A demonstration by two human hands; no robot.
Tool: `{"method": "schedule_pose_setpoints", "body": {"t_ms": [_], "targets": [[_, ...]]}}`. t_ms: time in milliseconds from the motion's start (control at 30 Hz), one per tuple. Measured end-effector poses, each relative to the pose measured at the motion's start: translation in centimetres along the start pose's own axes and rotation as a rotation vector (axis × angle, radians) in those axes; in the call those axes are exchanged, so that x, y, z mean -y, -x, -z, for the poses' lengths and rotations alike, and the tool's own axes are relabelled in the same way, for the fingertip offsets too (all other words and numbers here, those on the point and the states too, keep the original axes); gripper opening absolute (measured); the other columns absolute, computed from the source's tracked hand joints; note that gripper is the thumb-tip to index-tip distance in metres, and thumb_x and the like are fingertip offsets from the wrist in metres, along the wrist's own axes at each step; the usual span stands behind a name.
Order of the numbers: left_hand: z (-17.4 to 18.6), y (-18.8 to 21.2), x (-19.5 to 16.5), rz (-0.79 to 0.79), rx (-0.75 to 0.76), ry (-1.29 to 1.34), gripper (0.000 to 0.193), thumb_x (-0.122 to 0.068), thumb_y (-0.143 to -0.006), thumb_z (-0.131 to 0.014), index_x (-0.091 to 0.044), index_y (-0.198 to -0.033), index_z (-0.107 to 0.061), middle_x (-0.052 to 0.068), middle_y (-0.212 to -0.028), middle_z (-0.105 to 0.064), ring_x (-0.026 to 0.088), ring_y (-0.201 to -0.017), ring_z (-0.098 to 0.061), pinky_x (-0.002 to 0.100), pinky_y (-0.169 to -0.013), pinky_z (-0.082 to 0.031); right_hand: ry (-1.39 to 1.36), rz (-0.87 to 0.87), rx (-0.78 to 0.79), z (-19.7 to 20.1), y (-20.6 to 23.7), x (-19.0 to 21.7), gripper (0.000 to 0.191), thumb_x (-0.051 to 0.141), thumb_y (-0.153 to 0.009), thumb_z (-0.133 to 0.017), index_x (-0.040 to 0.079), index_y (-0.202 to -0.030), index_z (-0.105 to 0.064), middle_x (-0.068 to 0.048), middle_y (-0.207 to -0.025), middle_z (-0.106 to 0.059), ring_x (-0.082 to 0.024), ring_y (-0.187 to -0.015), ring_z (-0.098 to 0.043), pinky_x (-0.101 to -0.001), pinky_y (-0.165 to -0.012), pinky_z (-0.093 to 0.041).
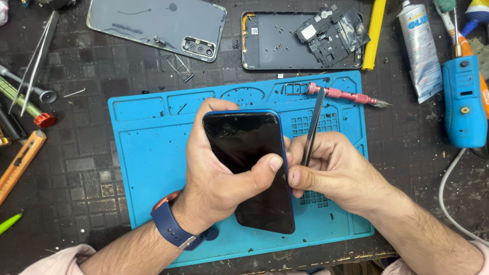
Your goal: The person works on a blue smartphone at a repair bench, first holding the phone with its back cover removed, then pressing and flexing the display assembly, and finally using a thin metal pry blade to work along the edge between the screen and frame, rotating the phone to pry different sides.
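Dark bench (76, 168) is carrying everything, cluttered. Blue work mat (153, 168) is lying in the middle of it, reaching the near edge. Above the mat, a grey phone back cover (153, 23) and an opened phone chassis (285, 43) with loose screws and a black shield plate are lying side by side. Blue power tool (462, 102) is sitting at right, glue tube (420, 48) beside it. Smartphone (252, 168), black screen up with blue frame, is being held over the mat centre. Left hand (214, 173) is gripping it from behind, grip wrapped around the phone, thumb pressing on the glass near the right edge; blue watch on that wrist. Right hand (336, 173) is pinching a thin metal pry tool (311, 127), grip pressed together on its lower end, the tool touching the phone's right edge. Pink screwdriver (346, 95) is lying on the mat's top edge. Tweezers (35, 56) are lying far left.
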State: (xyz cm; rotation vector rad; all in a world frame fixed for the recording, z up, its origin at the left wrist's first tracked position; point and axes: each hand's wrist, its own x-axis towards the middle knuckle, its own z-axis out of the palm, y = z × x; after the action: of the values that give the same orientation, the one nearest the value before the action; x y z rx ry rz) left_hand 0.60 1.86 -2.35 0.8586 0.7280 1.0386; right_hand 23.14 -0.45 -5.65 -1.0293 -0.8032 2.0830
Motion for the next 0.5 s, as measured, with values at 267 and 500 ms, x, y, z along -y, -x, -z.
{"method": "schedule_pose_setpoints", "body": {"t_ms": [267,500], "targets": [[0.13,-0.32,-0.19,0.002,0.011,-0.033,0.055,-0.002,-0.09,-0.076,-0.004,-0.128,-0.036,0.014,-0.108,-0.073,0.017,-0.1,-0.072,0.036,-0.094,-0.062,0.039,0.035,0.017,-0.21,0.2,0.89,0.012,0.009,-0.094,-0.073,-0.001,-0.094,-0.067,-0.005,-0.085,-0.065,-0.012,-0.069,-0.062,-0.0275,-0.063,-0.052],[0.2,-0.34,-0.21,-0.013,0.041,-0.041,0.05,-0.002,-0.093,-0.077,-0.002,-0.125,-0.039,0.014,-0.108,-0.073,0.018,-0.1,-0.072,0.036,-0.094,-0.064,-0.011,0.034,0.006,-0.48,0.15,0.86,0.008,0.004,-0.092,-0.073,-0.002,-0.091,-0.067,-0.006,-0.086,-0.065,-0.012,-0.066,-0.062,-0.0277,-0.059,-0.052]]}}
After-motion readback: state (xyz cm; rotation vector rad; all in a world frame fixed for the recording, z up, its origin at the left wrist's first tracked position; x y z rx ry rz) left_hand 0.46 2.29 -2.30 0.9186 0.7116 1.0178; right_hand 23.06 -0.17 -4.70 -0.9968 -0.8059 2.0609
